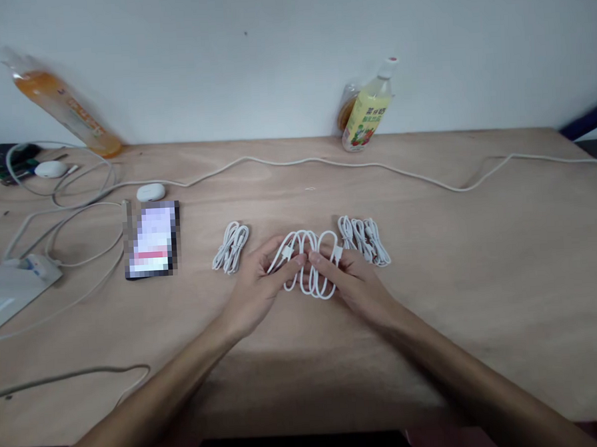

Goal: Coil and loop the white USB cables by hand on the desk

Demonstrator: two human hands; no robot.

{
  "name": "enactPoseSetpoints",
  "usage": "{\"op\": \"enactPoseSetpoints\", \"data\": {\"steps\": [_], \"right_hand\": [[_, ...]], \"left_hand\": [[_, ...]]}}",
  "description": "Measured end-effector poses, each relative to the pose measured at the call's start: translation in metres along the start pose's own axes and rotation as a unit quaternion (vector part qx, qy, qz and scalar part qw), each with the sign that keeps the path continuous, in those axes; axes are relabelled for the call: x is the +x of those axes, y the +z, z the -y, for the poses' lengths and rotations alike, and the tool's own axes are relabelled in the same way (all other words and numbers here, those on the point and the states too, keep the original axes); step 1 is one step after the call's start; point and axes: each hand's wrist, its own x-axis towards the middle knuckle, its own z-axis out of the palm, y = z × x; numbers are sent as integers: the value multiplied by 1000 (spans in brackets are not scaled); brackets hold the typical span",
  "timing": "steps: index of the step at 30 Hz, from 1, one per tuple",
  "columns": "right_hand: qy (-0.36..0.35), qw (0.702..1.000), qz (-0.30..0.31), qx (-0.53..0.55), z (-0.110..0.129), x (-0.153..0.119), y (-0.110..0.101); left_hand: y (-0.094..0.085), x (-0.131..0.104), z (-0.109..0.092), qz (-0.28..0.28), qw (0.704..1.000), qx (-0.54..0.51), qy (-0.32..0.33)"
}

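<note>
My left hand (256, 286) and my right hand (354, 280) meet at the middle of the wooden table (482, 294). Both grip a white cable (308, 260) that is looped into several coils between the fingers. A coiled white cable bundle (231, 247) lies just left of my left hand. Another pile of coiled white cables (364, 239) lies just beyond my right hand, close to its fingers.
A phone (152, 239) lies left of the cables, with a white earbud case (151, 192) behind it. A long white cord (325, 162) runs across the back. A yellow drink bottle (367, 110) and an orange bottle (65, 105) stand by the wall. A power strip (35, 265) sits far left.
</note>
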Motion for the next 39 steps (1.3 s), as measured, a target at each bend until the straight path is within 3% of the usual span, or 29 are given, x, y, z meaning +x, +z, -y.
{"op": "enactPoseSetpoints", "data": {"steps": [3,10,16,22,29,33,39], "right_hand": [[-3,1000,-2,-3,4,-1,1],[9,997,-77,-18,4,1,-2],[-4,994,-111,-5,4,3,-2],[-14,996,-82,-28,8,2,-1],[-2,997,-82,-8,1,2,-5],[10,997,-72,5,1,2,-6],[32,997,-76,14,2,2,-6]], "left_hand": [[-1,0,1,9,1000,4,-15],[0,0,3,23,998,-30,-44],[-2,1,0,12,999,47,14],[-4,3,2,-3,994,97,47],[0,-2,1,27,999,-35,-17],[0,-1,-3,57,998,7,-5],[-2,2,-6,46,998,27,23]]}}
